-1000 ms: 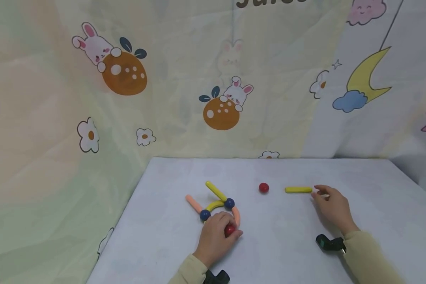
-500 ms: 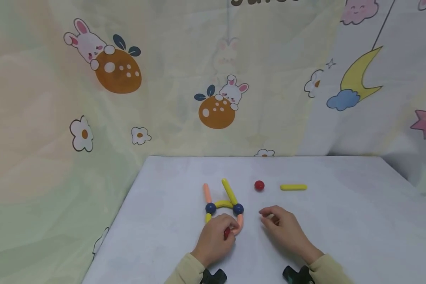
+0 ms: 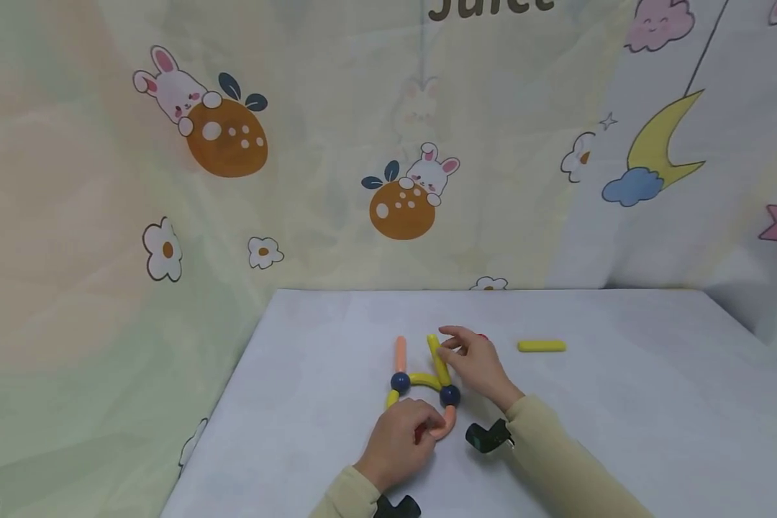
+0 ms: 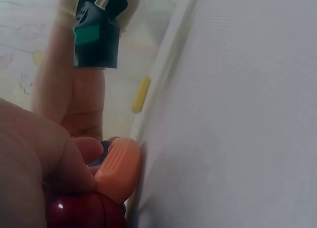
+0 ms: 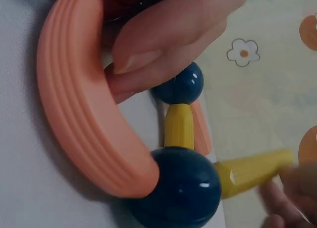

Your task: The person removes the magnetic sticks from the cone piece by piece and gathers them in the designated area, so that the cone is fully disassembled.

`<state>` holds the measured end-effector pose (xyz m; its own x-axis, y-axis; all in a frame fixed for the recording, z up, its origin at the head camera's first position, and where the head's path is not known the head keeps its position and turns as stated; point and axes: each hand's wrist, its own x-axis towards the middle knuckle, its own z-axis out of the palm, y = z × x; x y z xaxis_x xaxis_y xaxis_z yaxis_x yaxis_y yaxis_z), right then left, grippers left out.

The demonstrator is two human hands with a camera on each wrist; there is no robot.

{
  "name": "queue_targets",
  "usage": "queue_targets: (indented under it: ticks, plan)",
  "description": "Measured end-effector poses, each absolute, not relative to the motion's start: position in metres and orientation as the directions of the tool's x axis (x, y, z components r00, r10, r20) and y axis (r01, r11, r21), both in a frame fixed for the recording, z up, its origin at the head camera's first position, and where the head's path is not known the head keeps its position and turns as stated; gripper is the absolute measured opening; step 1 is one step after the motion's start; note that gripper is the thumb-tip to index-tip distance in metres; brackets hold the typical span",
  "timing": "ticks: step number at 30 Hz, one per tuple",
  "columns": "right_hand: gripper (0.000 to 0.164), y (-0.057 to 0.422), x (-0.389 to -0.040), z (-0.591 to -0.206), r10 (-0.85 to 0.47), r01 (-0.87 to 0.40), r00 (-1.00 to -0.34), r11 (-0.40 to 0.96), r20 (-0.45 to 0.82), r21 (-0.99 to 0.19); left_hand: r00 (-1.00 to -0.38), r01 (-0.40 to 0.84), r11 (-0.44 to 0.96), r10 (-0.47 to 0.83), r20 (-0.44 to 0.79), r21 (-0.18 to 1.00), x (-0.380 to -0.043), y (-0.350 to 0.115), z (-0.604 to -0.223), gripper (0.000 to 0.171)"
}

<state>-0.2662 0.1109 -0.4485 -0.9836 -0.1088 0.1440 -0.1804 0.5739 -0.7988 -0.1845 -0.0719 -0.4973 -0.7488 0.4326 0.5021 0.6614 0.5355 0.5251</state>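
My left hand (image 3: pixel 398 442) grips a red ball (image 4: pixel 84 213) at the near side of a figure of magnetic sticks and balls. A curved orange stick (image 5: pixel 89 104) runs from that ball to a dark blue ball (image 3: pixel 450 396). A curved yellow stick (image 3: pixel 425 379) links it to a second blue ball (image 3: pixel 400 382), from which a straight orange stick (image 3: pixel 401 352) points away. My right hand (image 3: pixel 479 363) has thumb and forefinger right at the free end of a straight yellow stick (image 3: pixel 437 360) on the right-hand blue ball. My left fingers partly hide the near side.
A loose yellow stick (image 3: pixel 542 346) lies right of my right hand on the white table (image 3: pixel 621 403). Another red ball (image 3: pixel 483 336) is mostly hidden behind that hand. A printed cloth (image 3: pixel 324 144) hangs behind the table.
My right hand has come from beside the loose yellow stick, leftward to the figure's straight yellow stick. My left hand has turned the figure clockwise and shifted it right.
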Motion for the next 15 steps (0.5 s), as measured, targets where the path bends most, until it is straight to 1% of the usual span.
queue_targets:
  ticks: [2,4,9,12,15]
  plan:
    - [0.040,0.1134,-0.2677,-0.4495,-0.088,-0.167,-0.986,0.583,0.143,-0.795,-0.751,0.658,0.542,0.423,0.507,0.522,-0.1854,-0.0710,-0.4977,0.024]
    - [0.040,0.1157,-0.2674,-0.4507,-0.078,-0.137,-0.991,0.593,0.112,-0.793,-0.759,0.648,0.550,0.413,0.504,0.527,-0.1863,-0.0707,-0.4979,0.025]
    - [0.047,0.1141,-0.2666,-0.4540,-0.148,-0.106,-0.989,0.566,0.026,-0.818,-0.779,0.625,0.557,0.397,0.486,0.547,-0.1865,-0.0721,-0.4960,0.026]
    - [0.049,0.1105,-0.2660,-0.4549,-0.161,-0.126,-0.986,0.537,0.045,-0.834,-0.802,0.592,0.582,0.356,0.480,0.558,-0.1869,-0.0738,-0.4948,0.029]
    - [0.054,0.1116,-0.2629,-0.4545,-0.140,-0.147,-0.987,0.537,0.084,-0.831,-0.838,0.519,0.650,0.258,0.481,0.554,-0.1896,-0.0760,-0.4967,0.031]
